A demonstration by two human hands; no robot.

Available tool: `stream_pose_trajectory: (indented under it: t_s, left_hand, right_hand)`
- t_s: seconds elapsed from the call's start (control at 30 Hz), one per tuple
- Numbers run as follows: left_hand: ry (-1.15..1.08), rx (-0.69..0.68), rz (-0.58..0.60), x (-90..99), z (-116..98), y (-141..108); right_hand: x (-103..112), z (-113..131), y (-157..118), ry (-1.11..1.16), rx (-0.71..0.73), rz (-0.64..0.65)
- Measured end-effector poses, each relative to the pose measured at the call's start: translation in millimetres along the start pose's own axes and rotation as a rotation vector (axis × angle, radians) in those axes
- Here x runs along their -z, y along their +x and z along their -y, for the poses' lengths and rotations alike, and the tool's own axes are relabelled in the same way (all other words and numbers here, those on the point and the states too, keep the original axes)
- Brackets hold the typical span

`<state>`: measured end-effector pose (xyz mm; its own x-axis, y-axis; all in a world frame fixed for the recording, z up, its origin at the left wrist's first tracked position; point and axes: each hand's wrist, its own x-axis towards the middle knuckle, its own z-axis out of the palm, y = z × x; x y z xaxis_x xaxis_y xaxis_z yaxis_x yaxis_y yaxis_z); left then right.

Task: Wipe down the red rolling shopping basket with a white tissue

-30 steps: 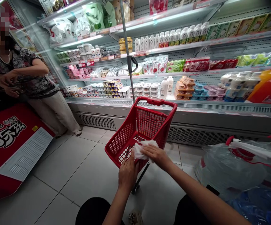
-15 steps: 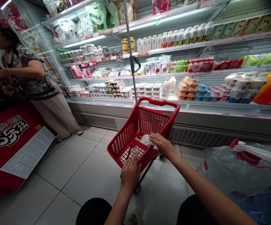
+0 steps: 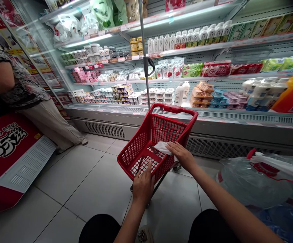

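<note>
A small red shopping cart (image 3: 133, 148) with a lattice basket stands in front of me, and nothing but a dark strip or two shows on its basket floor. My left hand (image 3: 143, 184) grips the near edge of the basket, its fingers over the rim. On the right side rim my right hand (image 3: 183, 155) presses a white cloth (image 3: 163, 147), which drapes over the rim and partly into the basket. The palm hides some of the cloth.
A refrigerated shelf unit (image 3: 106, 111) with dairy goods runs behind the cart. Large clear water bottles (image 3: 252, 182) stand at right. A person (image 3: 37, 101) stands at left beside a red freezer chest (image 3: 12, 168). A glass door's edge (image 3: 146, 77) rises behind the cart.
My right hand and the cloth have shifted slightly to the right along the rim. My left hand stays on the near edge. The person at left has moved further left in view.
</note>
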<state>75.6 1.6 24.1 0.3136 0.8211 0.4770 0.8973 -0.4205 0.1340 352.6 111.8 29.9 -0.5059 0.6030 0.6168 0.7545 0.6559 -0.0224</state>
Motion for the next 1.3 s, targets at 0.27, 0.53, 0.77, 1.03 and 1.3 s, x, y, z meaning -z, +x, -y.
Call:
stream_pose_trajectory:
  t_s: [0.27,0.53,0.77,1.03,1.3]
  left_hand:
    - [0.158,0.041,0.019,-3.9,-8.7,2.8]
    - [0.034,-0.006,-0.018,-2.8,-10.3,2.8]
    - [-0.112,-0.243,0.172,21.6,26.4,7.2]
    - [0.055,-0.187,0.189,21.8,63.0,10.0]
    - [0.038,-0.112,0.137,11.5,32.3,4.7]
  right_hand:
    - [-8.6,106.0,-13.2,0.072,0.166,0.017]
    - [14.2,14.3,-13.7,0.001,0.054,-0.011]
    - [14.4,-12.0,-21.4,-0.059,-0.096,-0.023]
    - [-2.5,37.7,-13.8,-0.008,-0.066,-0.021]
    - [-8.0,133.8,-27.4,0.104,0.176,0.054]
